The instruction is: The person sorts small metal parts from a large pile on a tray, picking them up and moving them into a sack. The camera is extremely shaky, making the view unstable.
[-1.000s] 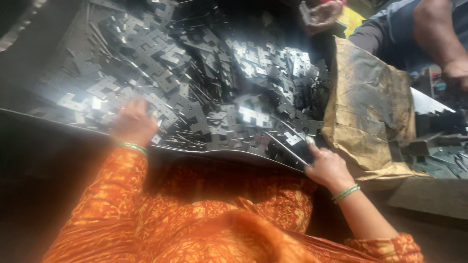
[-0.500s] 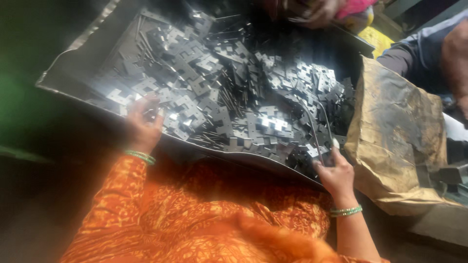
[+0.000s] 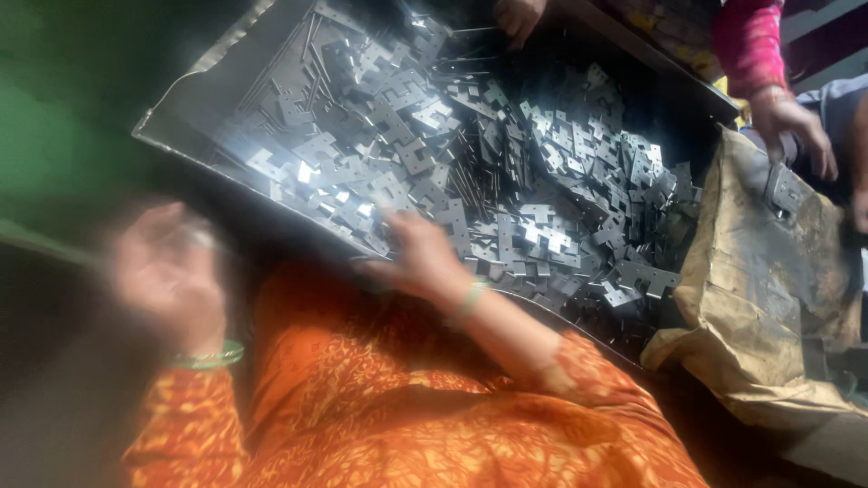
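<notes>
Reaching right hand (image 3: 418, 260), fingers spread, onto loose metal hinge plates (image 3: 506, 172) heaped in dark tray (image 3: 194, 108); left hand (image 3: 167, 276) lifted clear, blurred, grip unreadable; sharp stamped edges could cut fingers if raked fast.

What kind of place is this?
Probably a small metalworking or hardware-assembly workshop: a big metal tray heaped with stamped hinge-like metal plates and thin pins, a grimy brown sack beside it, several people's hands sorting.

I see a wide, shallow dark metal tray (image 3: 185, 113) heaped with small shiny stamped steel plates (image 3: 542, 181); thin steel pins (image 3: 470, 185) lie among them.
</notes>
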